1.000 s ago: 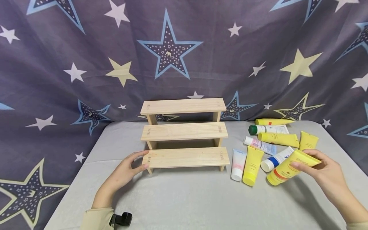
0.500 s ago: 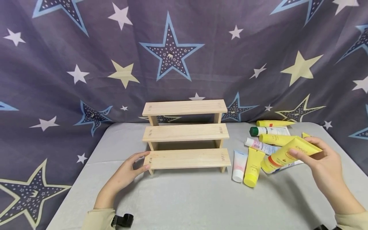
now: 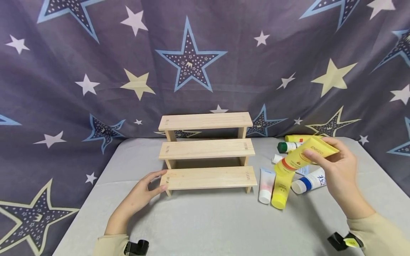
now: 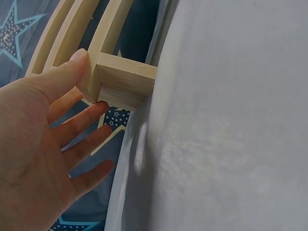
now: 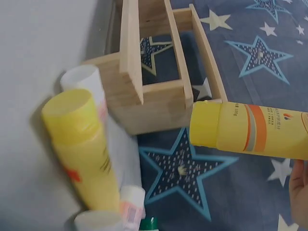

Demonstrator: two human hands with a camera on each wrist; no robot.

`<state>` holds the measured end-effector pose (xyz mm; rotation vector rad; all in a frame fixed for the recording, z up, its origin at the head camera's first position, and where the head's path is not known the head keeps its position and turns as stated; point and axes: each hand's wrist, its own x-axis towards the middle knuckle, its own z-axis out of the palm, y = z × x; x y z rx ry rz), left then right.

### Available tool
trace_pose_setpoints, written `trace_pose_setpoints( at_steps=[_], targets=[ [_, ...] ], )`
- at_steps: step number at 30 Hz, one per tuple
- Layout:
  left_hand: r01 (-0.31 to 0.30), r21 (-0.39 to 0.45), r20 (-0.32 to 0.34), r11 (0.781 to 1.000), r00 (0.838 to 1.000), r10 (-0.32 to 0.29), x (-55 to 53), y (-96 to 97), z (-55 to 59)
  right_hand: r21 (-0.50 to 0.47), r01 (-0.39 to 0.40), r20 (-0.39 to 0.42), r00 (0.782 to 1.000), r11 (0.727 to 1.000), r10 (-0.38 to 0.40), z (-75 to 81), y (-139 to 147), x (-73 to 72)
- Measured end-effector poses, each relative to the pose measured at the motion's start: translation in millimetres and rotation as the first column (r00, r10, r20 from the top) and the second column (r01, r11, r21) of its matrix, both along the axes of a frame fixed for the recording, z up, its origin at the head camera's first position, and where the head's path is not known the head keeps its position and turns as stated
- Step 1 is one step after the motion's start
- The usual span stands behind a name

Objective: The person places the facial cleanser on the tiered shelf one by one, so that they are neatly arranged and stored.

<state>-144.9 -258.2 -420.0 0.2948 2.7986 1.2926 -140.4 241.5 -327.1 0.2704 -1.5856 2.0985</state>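
A yellow squeeze tube [image 3: 302, 156] with an orange band is held by my right hand [image 3: 341, 174], thumb on its front near the flat end. It is raised and tilted over the other tubes, its cap pointing down and left. In the right wrist view the held yellow tube [image 5: 255, 130] shows its cap toward the stand. My left hand [image 3: 141, 193] pinches the left end of the lowest step of a three-step wooden stand [image 3: 208, 177]. The left wrist view shows the thumb [image 4: 67, 72] on the board's end, the other fingers spread below.
Lying right of the stand are a white-and-pink tube [image 3: 266, 185], a yellow tube [image 3: 280, 192] and a white tube with a blue band [image 3: 309, 181]. Behind them lie a green-capped tube [image 3: 285, 147] and another yellow one [image 3: 298, 138]. A star-patterned curtain [image 3: 205, 71] hangs behind the grey-covered table [image 3: 208, 224].
My right hand has lifted the yellow tube and carried it left and toward the back, above the other tubes. My left hand has stayed on the stand's lowest step.
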Motion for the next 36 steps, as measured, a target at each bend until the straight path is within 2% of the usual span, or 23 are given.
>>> trace_pose_setpoints(
  at_steps=[9, 20, 26, 36],
  targets=[
    [0.013, 0.01, -0.002, 1.0, 1.0, -0.013, 1.0, 0.3, 1.3, 0.079, -0.04, -0.019, 0.999, 0.996, 0.042, 14.8, -36.5, -18.4],
    [0.007, 0.01, 0.019, 1.0, 1.0, -0.007, 0.0, -0.7, -2.5, 0.19, -0.09, -0.052, 0.993, 0.978, 0.102, 18.0, -83.8, -39.5],
    [0.009, 0.017, 0.008, 1.0, 1.0, -0.01, -0.6, 0.3, -2.1, 0.21, -0.102, -0.059, 0.991, 0.972, 0.117, 18.5, -108.9, -49.7],
    [0.005, 0.02, 0.006, 1.0, 1.0, -0.005, 0.3, -0.1, -3.5, 0.188, -0.13, -0.054, 0.988, 0.974, 0.142, 17.8, -141.8, -66.3]
  ],
)
